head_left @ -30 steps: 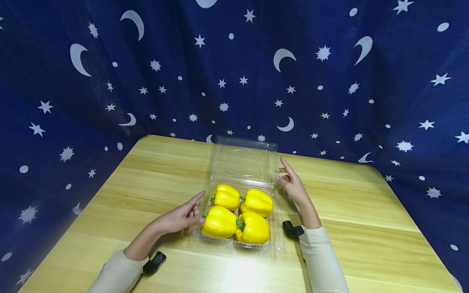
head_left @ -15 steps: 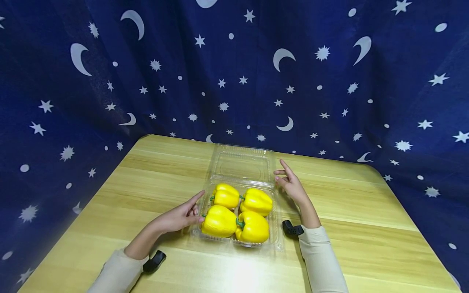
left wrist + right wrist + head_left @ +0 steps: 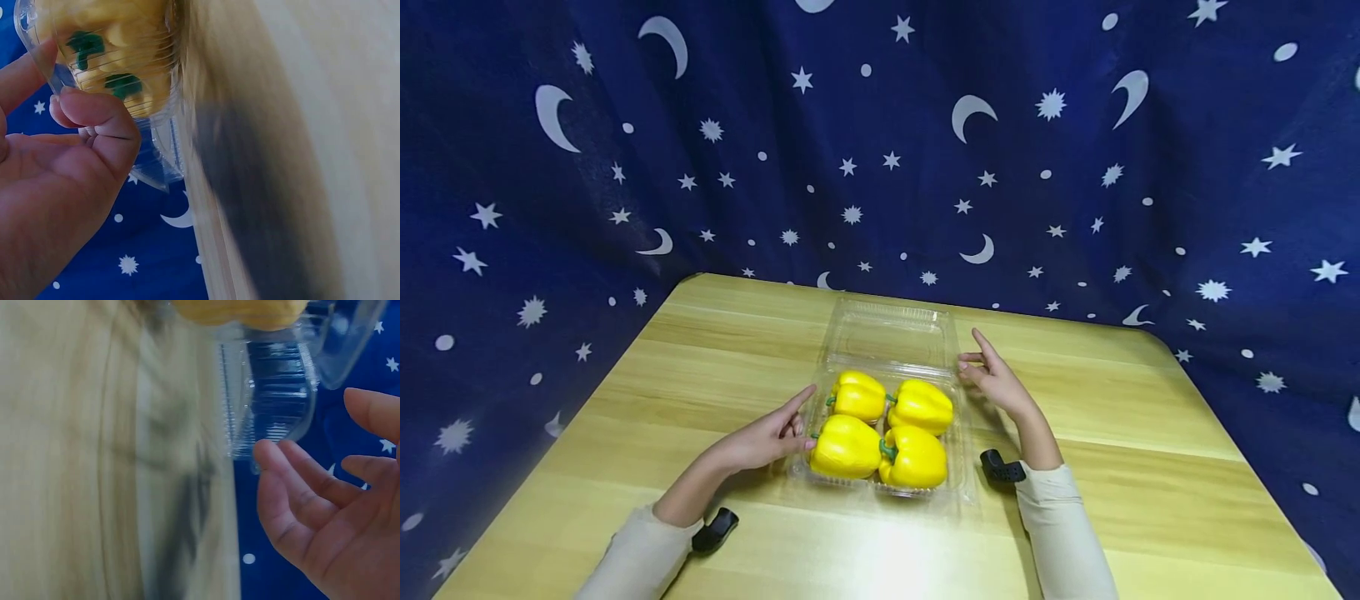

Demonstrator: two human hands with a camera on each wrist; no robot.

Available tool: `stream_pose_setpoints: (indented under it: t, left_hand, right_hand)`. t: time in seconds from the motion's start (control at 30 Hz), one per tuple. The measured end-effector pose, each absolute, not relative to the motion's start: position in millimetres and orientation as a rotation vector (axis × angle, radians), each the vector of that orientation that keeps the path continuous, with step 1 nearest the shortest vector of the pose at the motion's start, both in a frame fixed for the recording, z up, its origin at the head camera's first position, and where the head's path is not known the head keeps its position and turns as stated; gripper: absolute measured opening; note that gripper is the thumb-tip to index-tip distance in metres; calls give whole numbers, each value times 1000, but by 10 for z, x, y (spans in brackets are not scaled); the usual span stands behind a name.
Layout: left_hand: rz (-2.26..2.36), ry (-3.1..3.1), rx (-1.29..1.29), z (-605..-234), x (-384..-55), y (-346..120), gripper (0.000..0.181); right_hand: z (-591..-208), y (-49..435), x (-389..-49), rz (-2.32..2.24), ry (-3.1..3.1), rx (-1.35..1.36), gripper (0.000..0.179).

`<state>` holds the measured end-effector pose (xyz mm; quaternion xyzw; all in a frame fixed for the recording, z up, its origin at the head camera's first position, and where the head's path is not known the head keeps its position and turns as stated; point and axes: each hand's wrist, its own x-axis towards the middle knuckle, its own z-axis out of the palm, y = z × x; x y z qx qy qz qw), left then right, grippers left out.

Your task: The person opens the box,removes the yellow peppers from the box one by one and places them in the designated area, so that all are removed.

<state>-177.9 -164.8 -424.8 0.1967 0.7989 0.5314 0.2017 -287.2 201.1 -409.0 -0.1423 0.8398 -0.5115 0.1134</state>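
Several yellow bell peppers with green stems sit in two rows in the base of a clear plastic clamshell container. Its hinged lid is folded back, away from the person. At the base's left side, my left hand pinches the rim, thumb over the edge beside the front left pepper; in the left wrist view its other fingers curl by the wall. My right hand hovers right of the hinge, index finger pointing forward and the rest loosely bent, with nothing held.
The container stands on a light wooden table. Behind the table hangs a dark blue curtain with white moons and stars. A black wrist device is on the left arm, another black device on the right.
The lid has dropped further back, its far edge sinking lower towards the table. Both hands have hardly moved, and the peppers keep their places. The head view has shifted slightly.
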Motion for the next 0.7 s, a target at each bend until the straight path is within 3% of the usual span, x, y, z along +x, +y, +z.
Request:
stream_pose_setpoints:
  t: [0.7]
  left_hand:
    - [1470, 2240, 549, -4240, -1784, -1652, 83]
  right_hand:
    - [-3919, 2006, -2544, -1421, 2511, -562, 74]
